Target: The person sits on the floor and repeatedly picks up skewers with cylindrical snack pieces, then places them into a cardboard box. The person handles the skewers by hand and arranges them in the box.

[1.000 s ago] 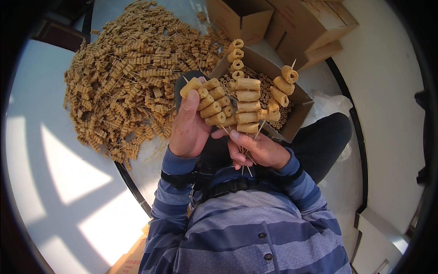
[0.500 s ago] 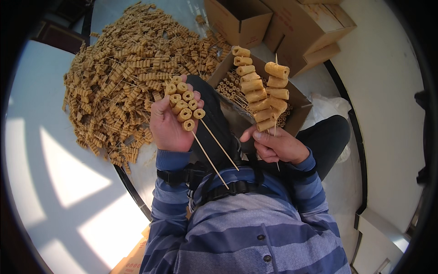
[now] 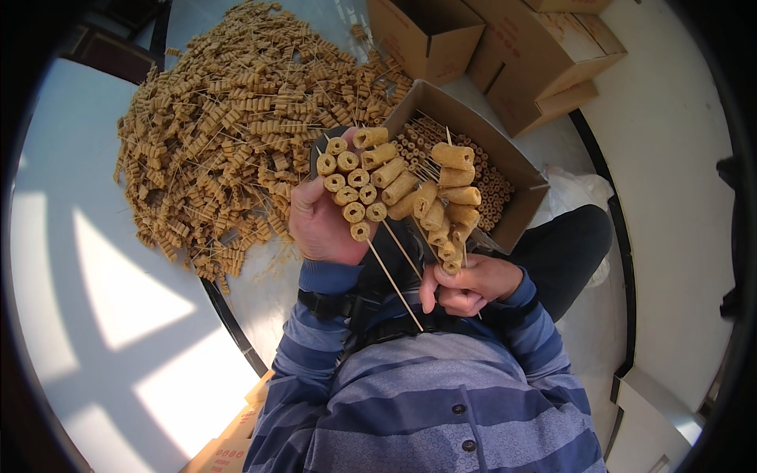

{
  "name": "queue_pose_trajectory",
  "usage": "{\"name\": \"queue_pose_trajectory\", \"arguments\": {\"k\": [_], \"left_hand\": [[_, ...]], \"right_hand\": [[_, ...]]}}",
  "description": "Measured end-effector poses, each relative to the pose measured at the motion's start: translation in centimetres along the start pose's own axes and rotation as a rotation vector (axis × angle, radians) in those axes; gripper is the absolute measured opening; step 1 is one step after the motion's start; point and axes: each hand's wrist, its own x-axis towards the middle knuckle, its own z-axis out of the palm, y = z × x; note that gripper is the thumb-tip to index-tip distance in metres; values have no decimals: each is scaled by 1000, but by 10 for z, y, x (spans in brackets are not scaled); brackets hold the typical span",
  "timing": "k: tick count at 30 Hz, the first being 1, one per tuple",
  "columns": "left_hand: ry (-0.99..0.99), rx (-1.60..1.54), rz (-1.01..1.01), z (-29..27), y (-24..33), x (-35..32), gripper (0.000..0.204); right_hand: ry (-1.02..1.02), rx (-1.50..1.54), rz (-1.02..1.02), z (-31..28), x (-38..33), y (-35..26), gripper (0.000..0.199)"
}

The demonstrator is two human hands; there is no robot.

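Note:
Skewers of hollow tan rolls [image 3: 353, 193] lie across my left hand [image 3: 325, 225], which cups them from below and behind. Their bare wooden sticks point down toward my waist. My right hand [image 3: 477, 284] pinches the sticks of more skewers with rolls [image 3: 453, 185], which stand fanned out above its fingers. The tops of the right-hand bunch lean left and come up against the rolls in my left hand; whether they touch I cannot tell. Behind the hands, an open cardboard box [image 3: 524, 177] holds many skewers packed with the roll ends up.
A large heap of skewered rolls [image 3: 229, 134] covers the floor at the far left. Empty-looking open carton [image 3: 430, 43] and stacked cartons [image 3: 536, 63] stand at the back. A clear plastic bag [image 3: 579, 193] lies right of the box. More cardboard [image 3: 233, 445] shows at the lower left.
My left hand has moved right, toward the other hand. The right-hand bunch has spread and tipped left, closing the gap between the two bunches. The view has shifted slightly.

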Motion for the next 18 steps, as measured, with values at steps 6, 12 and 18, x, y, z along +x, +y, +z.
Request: {"name": "queue_pose_trajectory", "arguments": {"k": [6, 12, 18], "left_hand": [[-16, 9, -142, -6, -2, -1, 88], [-4, 29, -133, -19, 6, -1, 88], [39, 85, 59, -26, 30, 7, 86]], "right_hand": [[-51, 64, 78, -7, 0, -1, 53], [156, 12, -5, -5, 3, 0, 49], [595, -52, -166, -15, 5, -3, 38]]}}
